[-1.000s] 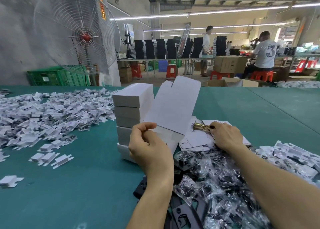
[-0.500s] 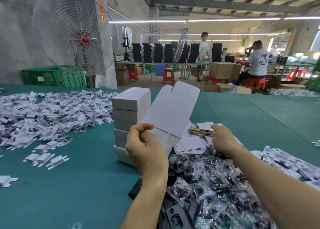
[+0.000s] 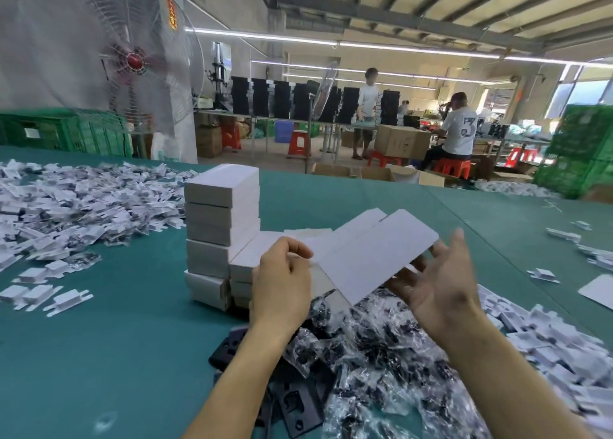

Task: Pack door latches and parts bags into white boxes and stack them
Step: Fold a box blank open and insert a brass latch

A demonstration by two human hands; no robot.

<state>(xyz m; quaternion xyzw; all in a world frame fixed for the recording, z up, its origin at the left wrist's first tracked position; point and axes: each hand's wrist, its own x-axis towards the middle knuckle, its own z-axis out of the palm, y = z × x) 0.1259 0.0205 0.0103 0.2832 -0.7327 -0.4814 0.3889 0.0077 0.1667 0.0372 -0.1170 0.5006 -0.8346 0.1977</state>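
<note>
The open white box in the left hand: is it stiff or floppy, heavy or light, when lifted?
Probably light: the left hand holds the open white box up with only a pinch of its fingers. Likely fairly stiff: its long flap juts out flat, without sagging. It may hinge at the creases.

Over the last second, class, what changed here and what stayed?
The left hand tipped the open white cardboard box from upright to lying rightward. The right hand let go of the brass latch, now out of sight, and opened beneath the box. The stack of closed white boxes stayed.
</note>
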